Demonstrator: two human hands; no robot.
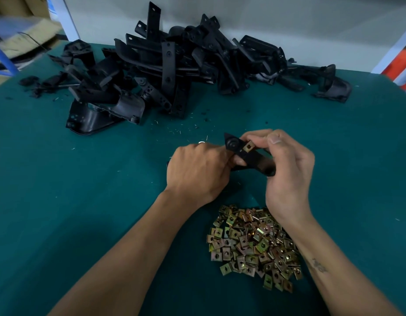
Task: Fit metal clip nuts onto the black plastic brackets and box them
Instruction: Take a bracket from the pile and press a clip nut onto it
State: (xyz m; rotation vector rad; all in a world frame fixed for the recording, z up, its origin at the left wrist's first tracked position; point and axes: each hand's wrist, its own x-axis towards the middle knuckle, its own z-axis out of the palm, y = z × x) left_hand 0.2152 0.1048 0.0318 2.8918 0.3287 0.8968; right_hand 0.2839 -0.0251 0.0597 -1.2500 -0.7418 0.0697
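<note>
Hands are both gripping one black bracket (250,158): left hand (197,172) curling round it, right hand (286,165) pinching a clip nut (248,147) on; bracket's long axis is running 10-to-4 o'clock.

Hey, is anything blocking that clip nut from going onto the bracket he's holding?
Nothing visible does. The right hand pinches the clip nut right at the edge of the black bracket, which the left hand holds above the green table. The spare clip nuts lie nearer the person, out of the way.
</note>
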